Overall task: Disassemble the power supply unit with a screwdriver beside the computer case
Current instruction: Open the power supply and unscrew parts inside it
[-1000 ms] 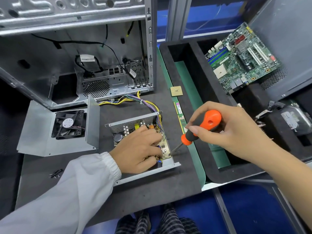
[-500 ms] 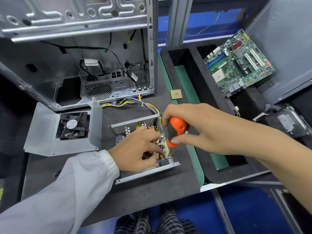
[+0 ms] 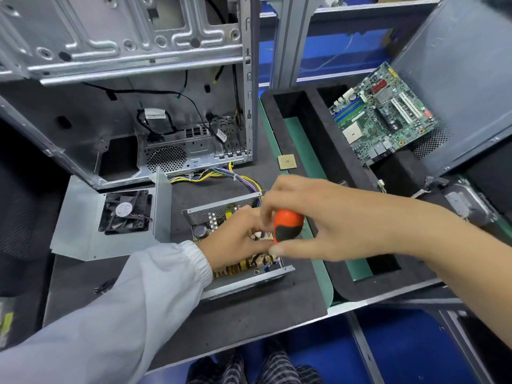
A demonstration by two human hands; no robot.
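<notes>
The opened power supply unit (image 3: 221,214) lies on the dark mat, its circuit board exposed inside a metal tray. My left hand (image 3: 235,239) rests on the board and presses it down. My right hand (image 3: 313,220) grips the orange and black screwdriver (image 3: 286,227) upright over the board's right side; its tip is hidden behind my fingers. The unit's removed cover with a black fan (image 3: 126,214) lies to the left. The empty computer case (image 3: 124,106) stands open behind, and coloured cables (image 3: 238,178) run from the unit toward it.
A black foam tray (image 3: 318,128) at the right holds a motherboard (image 3: 382,115) leaning against a grey panel. A CPU chip (image 3: 286,162) lies near the tray's edge. A hard drive (image 3: 468,203) sits at far right. Small dark screws (image 3: 104,285) lie on the mat's left.
My right hand has carried the screwdriver from the right of the unit to above the board and turned it upright. My left hand has stayed on the board.
</notes>
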